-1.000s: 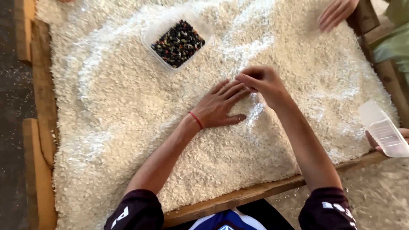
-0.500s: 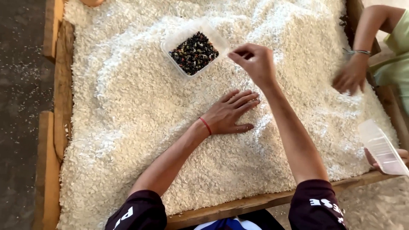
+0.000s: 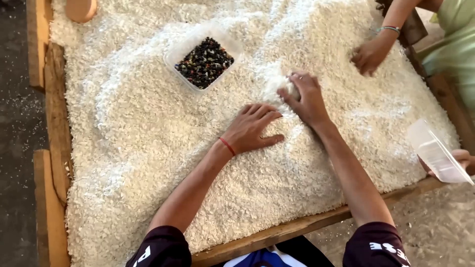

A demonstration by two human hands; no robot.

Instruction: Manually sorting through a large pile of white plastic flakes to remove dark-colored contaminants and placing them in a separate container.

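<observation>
Now, what your head camera shows:
Left hand: your left hand (image 3: 252, 129) lies flat, palm down, on the white grains (image 3: 148, 148), fingers spread and stretched out, gripping nothing; a red band (image 3: 227, 146) circles the wrist.
Right hand: your right hand (image 3: 307, 96) is just beyond the left one, fingers curled down into the grains; whether they pinch anything cannot be told.
Grains: they cover the whole bed of the wooden tray (image 3: 59, 148), both hands resting on them near its middle.
Container: a clear plastic tub (image 3: 174, 50) of dark bits sits sunk in the grains, up and left of your hands, apart from both.
Others: another person's hand (image 3: 370, 53) with a bracelet works the grains at the far right; a second clear tub (image 3: 435, 153) is held at the right edge.
</observation>
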